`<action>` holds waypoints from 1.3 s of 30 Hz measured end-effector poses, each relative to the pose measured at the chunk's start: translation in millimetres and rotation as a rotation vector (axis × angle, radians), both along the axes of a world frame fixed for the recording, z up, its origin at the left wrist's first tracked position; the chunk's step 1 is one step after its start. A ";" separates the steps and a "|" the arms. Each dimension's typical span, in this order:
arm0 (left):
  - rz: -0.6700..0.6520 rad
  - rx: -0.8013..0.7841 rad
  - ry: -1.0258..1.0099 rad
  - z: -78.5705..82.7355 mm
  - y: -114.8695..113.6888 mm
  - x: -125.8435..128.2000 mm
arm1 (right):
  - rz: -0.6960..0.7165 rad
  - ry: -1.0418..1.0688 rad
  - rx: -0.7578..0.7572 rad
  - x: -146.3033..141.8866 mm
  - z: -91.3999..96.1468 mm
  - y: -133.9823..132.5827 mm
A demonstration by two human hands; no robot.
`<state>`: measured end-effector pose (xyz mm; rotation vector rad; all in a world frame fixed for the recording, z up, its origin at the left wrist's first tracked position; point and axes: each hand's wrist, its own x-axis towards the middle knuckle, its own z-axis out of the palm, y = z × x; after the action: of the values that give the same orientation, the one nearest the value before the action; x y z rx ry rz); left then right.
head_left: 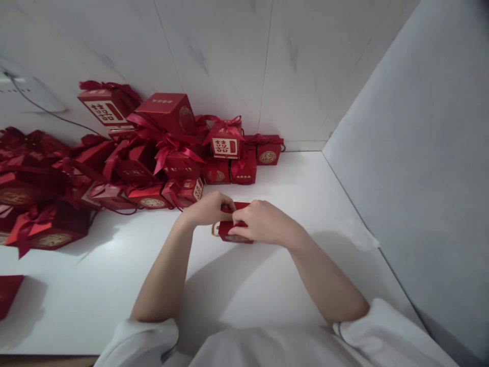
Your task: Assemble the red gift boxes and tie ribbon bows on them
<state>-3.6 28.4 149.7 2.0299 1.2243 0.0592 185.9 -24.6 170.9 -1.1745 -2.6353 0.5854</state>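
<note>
A small red gift box [234, 232] with a gold emblem on its front stands on the white table [267, 275], a little in front of me. My left hand [208, 208] is closed on the box's top left edge. My right hand [263, 223] is curled over its top and right side, hiding most of it. A short gold cord loop [214, 230] sticks out at the box's left.
A heap of red gift boxes with ribbon bows [168, 148] fills the back left of the table against the marble wall. More red boxes [42, 224] lie at the far left, one flat red piece [9, 293] at the left edge. A grey panel [420, 178] walls off the right.
</note>
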 end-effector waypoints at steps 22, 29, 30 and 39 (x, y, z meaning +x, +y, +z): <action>-0.086 -0.014 0.024 7.5 1.8 -9.3 | 0.257 -0.276 -0.052 -45.1 -21.0 -24.3; -0.171 -0.097 0.050 19.5 -4.0 -17.5 | 0.064 0.025 -0.200 6.8 4.3 -6.9; -0.174 -0.093 0.057 20.2 -4.8 -17.5 | -0.021 0.019 -0.184 14.7 7.1 -3.1; -0.140 -0.072 0.077 19.8 -11.2 -13.0 | -0.259 -0.003 -0.117 33.9 4.9 9.1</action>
<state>-16.7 17.2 169.5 2.0651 1.1108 -0.1298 219.7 -15.5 175.8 -1.5207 -2.4233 0.6940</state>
